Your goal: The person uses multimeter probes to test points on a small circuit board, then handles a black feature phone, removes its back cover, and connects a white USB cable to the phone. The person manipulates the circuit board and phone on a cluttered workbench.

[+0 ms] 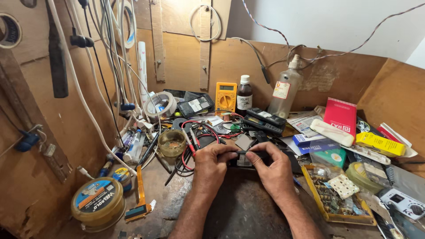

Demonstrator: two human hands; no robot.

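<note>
The desk is a worn, dark wooden surface boxed in by brown board walls, with cables hanging down the wall on the left. Both hands meet over the middle of it, and everything below is placed from the small black device that they hold. The left hand grasps the device's left end with thumb and fingers closed on it; the right hand pinches its right end in the same way. The device lies flat between them, just above the desk.

Well off to the lower left of the device stands a round yellow tin with a blue lid. To the lower right, near the right hand, sits a yellow tray of small parts. Behind the device, against the back wall, stand a clear plastic bottle, a dark brown bottle with a white cap and a yellow multimeter. A roll of tape rests to the upper left. Just left of the device is a small round glass dish, with red and black probe leads between the two.
</note>
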